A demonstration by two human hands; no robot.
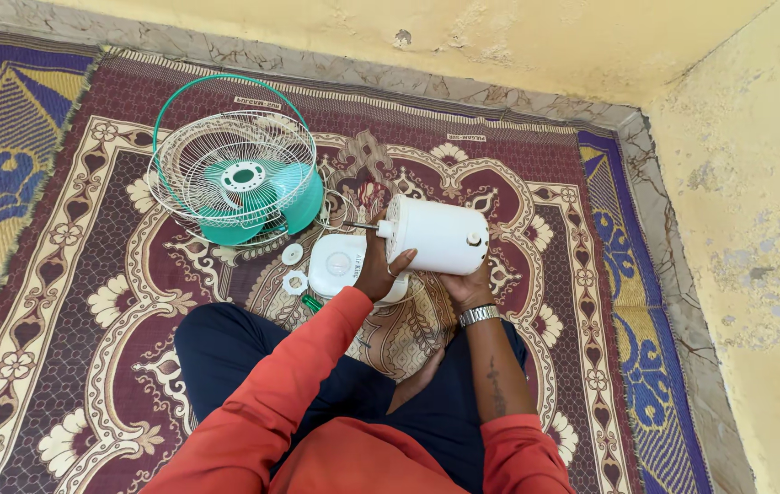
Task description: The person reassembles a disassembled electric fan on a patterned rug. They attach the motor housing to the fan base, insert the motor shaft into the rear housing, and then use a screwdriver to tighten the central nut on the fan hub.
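Near the middle of the frame, both hands hold a white fan motor housing (436, 236) — a rounded cylinder lying roughly on its side, with a thin shaft poking out toward the left. The left hand (379, 270) is wrapped around the housing's left end, fingers curled closed against its vented face and thumb pressed on the side. The right hand (469, 285) cups the right end from below, fingers closed around the underside, so only the back of the hand and a metal wristwatch (480, 316) show; how far its fingers reach around cannot be seen.

Just left of and below the housing, partly hidden by the left hand, a white fan base (337, 261) lies on the patterned carpet (88, 302). Two small white rings (293, 267) rest on the carpet just beside the base, and a small green piece (311, 302) sits near the left sleeve.

In the upper left of the frame stands a white wire fan guard with teal blades (242, 178) — with a teal rim arching over it, well apart from the hands. Yellow walls (747, 183) close the upper and right edges.
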